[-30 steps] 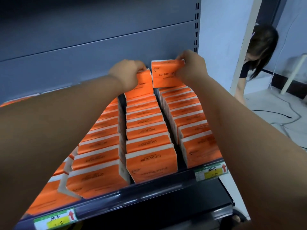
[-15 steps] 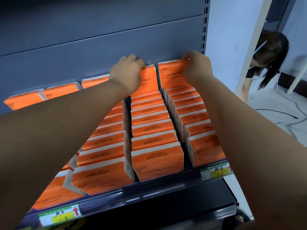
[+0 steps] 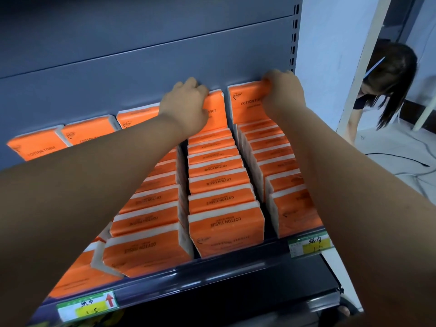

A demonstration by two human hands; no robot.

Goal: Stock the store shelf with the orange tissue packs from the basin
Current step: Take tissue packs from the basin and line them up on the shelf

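both hands were at the back of the shelf (image 3: 212,277), each on one upright orange tissue pack. the left hand (image 3: 186,102) lay over the top edge of the middle pack (image 3: 215,112) with its fingers curled down behind, so it was grasping that pack. the right hand (image 3: 283,90) pinched the upper right corner of the right pack (image 3: 247,105), its fingers closed on the wrapper. the two packs stood just beside each other with a narrow gap between them. each was at the rear end of its own row, printed face toward the wearer and top edge close to the grey back panel (image 3: 141,67).

the relation that mattered was simple. each pack sat directly under its own hand, its long axis running left to right along the panel, so neither arm needed to cross. whether the lower edges had reached the shelf floor could not be told, because the middle row (image 3: 221,185) and the right row (image 3: 280,175) hid them. by my reading the next move was a short push down and back to seat both packs, followed by letting go.

the left row (image 3: 151,208) ran the same way, front to back, its packs leaning like tiles. more packs (image 3: 89,131) stood against the panel further left. with so little bare shelf showing, the stocking looked close to finished. the basin was not in view.

a price label (image 3: 309,244) hung on the front rail, and another person (image 3: 387,74) bent over beyond the right end.
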